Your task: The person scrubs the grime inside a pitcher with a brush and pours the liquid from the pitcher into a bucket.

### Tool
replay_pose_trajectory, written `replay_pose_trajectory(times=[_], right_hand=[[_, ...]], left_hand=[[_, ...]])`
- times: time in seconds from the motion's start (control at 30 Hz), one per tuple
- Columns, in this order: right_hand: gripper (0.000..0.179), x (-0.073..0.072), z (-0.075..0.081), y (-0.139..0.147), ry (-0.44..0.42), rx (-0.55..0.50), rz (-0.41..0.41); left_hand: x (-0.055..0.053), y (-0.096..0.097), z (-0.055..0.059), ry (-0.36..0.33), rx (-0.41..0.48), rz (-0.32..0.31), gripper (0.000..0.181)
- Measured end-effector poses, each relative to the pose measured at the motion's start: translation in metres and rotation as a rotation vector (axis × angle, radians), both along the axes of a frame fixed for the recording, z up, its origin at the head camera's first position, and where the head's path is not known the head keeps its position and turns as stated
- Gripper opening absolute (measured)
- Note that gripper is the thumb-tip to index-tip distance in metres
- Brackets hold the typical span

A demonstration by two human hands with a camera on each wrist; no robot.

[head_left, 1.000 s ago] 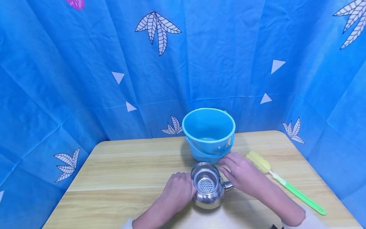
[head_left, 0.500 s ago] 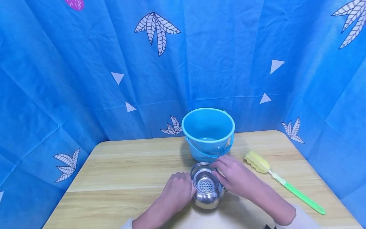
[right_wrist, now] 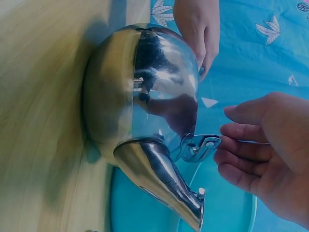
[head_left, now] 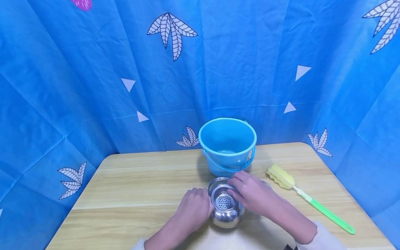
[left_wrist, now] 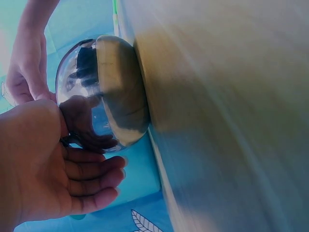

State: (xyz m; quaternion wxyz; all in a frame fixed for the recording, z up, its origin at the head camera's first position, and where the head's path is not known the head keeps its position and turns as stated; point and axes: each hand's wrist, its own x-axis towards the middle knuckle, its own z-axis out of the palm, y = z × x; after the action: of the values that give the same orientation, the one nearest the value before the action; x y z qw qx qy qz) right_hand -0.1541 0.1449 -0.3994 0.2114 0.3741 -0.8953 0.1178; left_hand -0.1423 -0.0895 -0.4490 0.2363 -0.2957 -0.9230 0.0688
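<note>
A shiny metal teapot (head_left: 226, 219) stands upright on the table, its top uncovered and a perforated strainer (head_left: 224, 202) sitting inside its mouth. My left hand (head_left: 194, 207) pinches the upper left side of the pot at the handle mount; the other fingers trail loosely, as the left wrist view shows. Over the right rim hovers my right hand (head_left: 254, 193), hiding the spout (right_wrist: 161, 179) from the head view. In the right wrist view its thumb and fingers are apart, and the fingers lie against or very near the handle bracket (right_wrist: 200, 147).
Directly behind the teapot stands a light blue bucket (head_left: 228, 154) with its handle lowered. To the right lies a brush (head_left: 331, 216) with a yellow sponge head and green handle. A blue patterned curtain (head_left: 168, 86) surrounds the wooden table (head_left: 131, 187).
My right hand has moved left, from beside the spout to over the teapot's right rim, and now covers the spout. My left hand and the teapot stay where they were.
</note>
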Motion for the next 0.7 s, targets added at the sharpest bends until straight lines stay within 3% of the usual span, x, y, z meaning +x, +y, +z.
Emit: replay_pose_trajectory(times=[0.4, 0.7], right_hand=[[0.023, -0.0016, -0.0025, -0.0057, -0.030, 0.031, -0.009], [0.020, -0.0078, -0.0101, -0.0094, 0.066, 0.072, 0.004]], left_hand=[[-0.0009, 0.0005, -0.0006, -0.009, 0.028, 0.002, 0.033], [-0.0012, 0.0001, -0.0011, -0.006, 0.020, -0.001, 0.033]])
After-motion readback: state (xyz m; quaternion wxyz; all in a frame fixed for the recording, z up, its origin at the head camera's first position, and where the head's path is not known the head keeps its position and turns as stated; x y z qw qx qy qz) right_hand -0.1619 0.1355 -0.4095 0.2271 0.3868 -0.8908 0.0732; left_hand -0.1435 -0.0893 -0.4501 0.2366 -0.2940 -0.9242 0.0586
